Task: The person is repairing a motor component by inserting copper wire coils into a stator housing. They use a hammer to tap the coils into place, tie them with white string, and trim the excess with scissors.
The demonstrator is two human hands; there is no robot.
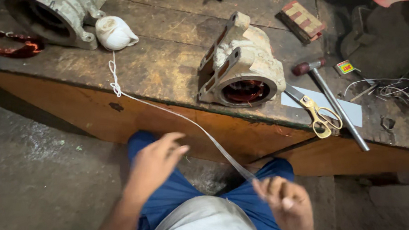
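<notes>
One white tape (185, 120) is running from the roll (114, 33) on the bench (160, 66) to your right hand (287, 205), which is pinching it; your left hand (155, 166) is hanging open, empty.

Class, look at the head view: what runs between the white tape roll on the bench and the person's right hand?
A white tape strip stretches from the roll, over the bench edge, to the right hand, which pinches its end.
</notes>
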